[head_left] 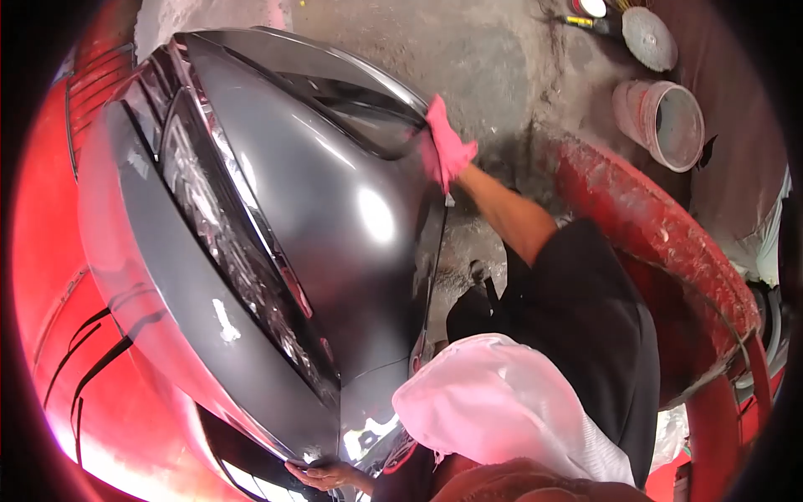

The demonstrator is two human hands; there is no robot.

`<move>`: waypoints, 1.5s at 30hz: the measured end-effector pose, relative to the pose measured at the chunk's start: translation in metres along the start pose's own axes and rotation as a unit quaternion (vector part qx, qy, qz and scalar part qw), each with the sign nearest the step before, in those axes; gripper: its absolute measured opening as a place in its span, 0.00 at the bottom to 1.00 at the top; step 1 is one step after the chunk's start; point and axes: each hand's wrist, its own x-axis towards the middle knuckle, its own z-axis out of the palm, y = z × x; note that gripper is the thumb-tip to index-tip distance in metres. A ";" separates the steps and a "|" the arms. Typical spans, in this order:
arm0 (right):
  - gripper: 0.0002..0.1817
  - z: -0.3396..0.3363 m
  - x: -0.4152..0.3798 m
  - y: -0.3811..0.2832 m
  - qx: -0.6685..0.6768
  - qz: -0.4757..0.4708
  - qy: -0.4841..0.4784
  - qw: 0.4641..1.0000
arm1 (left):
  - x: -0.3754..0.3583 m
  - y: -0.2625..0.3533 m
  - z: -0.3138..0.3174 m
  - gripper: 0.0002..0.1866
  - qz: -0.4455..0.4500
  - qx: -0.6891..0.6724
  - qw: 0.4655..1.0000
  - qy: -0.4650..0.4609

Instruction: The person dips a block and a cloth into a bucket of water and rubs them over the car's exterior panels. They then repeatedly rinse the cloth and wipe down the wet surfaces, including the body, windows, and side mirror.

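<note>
A glossy dark grey car body fills the left and middle of the head view, with a long textured dark strip edged in bright trim. At its far right edge, my right hand, wrapped in or covered by a pink cloth, presses against the panel. The cloth hides the fingers. My left hand lies with fingers stretched on the car's near edge at the bottom, and nothing shows in it. A white cloth hangs over my black-clothed upper body.
Behind my right arm stands a large worn red curved object. A whitish bucket lies tipped near the wall, below a round grey disc. Stained concrete floor runs along the car. Red surfaces border the left.
</note>
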 end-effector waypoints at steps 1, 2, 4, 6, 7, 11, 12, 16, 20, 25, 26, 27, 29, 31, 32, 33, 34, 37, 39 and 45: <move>0.42 0.016 -0.031 -0.005 -0.006 -0.044 0.026 0.999 | 0.000 0.000 0.003 0.31 -0.009 -0.003 1.000 0.002; 0.42 0.036 -0.063 -0.008 -0.010 -0.093 0.052 0.994 | -0.002 -0.002 0.001 0.32 -0.011 -0.008 1.000 -0.010; 0.42 0.084 -0.126 -0.018 -0.013 -0.182 0.083 0.980 | -0.006 -0.004 -0.005 0.33 -0.032 -0.004 0.999 -0.020; 0.42 0.123 -0.170 -0.028 -0.025 -0.249 0.065 0.966 | -0.005 -0.002 -0.004 0.36 -0.022 0.015 0.999 -0.033; 0.42 0.137 -0.182 -0.033 -0.025 -0.275 0.047 0.960 | -0.004 0.000 -0.005 0.36 -0.025 0.015 0.999 -0.039; 0.33 0.155 -0.182 -0.078 -0.663 -0.449 -0.090 0.593 | 0.000 0.012 -0.007 0.37 -0.016 -0.010 0.999 -0.031; 0.33 0.172 -0.166 -0.091 -0.667 -0.452 -0.101 0.583 | -0.001 0.013 -0.008 0.37 -0.032 -0.010 0.999 -0.032; 0.34 0.238 -0.008 -0.126 -0.695 -0.470 -0.176 0.515 | 0.002 0.021 -0.007 0.35 -0.017 -0.003 1.000 0.001; 0.34 0.376 0.104 -0.176 -0.605 -0.416 -0.230 0.638 | 0.005 0.013 -0.006 0.35 0.043 -0.015 0.999 0.000; 0.34 0.436 0.183 -0.188 -0.641 -0.392 -0.230 0.619 | 0.007 0.025 -0.011 0.35 0.016 -0.007 1.000 -0.012; 0.34 0.434 0.183 -0.188 -0.641 -0.389 -0.235 0.618 | 0.010 0.029 -0.013 0.36 0.007 -0.011 1.000 -0.019; 0.34 0.428 0.176 -0.184 -0.641 -0.389 -0.238 0.617 | 0.009 0.029 -0.016 0.37 -0.011 0.009 0.999 -0.036; 0.33 0.416 0.154 -0.180 -0.641 -0.396 -0.252 0.608 | 0.007 0.027 -0.016 0.37 -0.010 0.001 0.999 -0.038; 0.33 0.392 0.120 -0.177 -0.635 -0.410 -0.262 0.601 | 0.007 0.021 -0.014 0.37 0.003 -0.005 1.000 -0.024; 0.33 0.381 0.099 -0.174 -0.629 -0.418 -0.268 0.598 | 0.007 0.019 -0.012 0.37 0.005 -0.011 1.000 -0.026; 0.33 0.366 0.076 -0.171 -0.625 -0.426 -0.272 0.595 | 0.007 0.020 -0.012 0.38 -0.003 -0.006 1.000 -0.024; 0.33 0.349 0.052 -0.167 -0.623 -0.433 -0.274 0.590 | 0.005 0.020 -0.014 0.39 -0.009 -0.002 1.000 -0.026; 0.32 0.296 -0.026 -0.149 -0.619 -0.468 -0.268 0.571 | 0.007 0.022 -0.016 0.36 0.010 -0.009 1.000 -0.020; 0.32 0.264 -0.076 -0.132 -0.618 -0.503 -0.253 0.548 | 0.007 0.024 -0.016 0.33 0.019 -0.011 1.000 0.000; 0.36 0.195 -0.221 -0.024 -0.682 -0.584 -0.121 0.424 | 0.012 0.007 -0.018 0.23 0.069 -0.021 0.997 0.026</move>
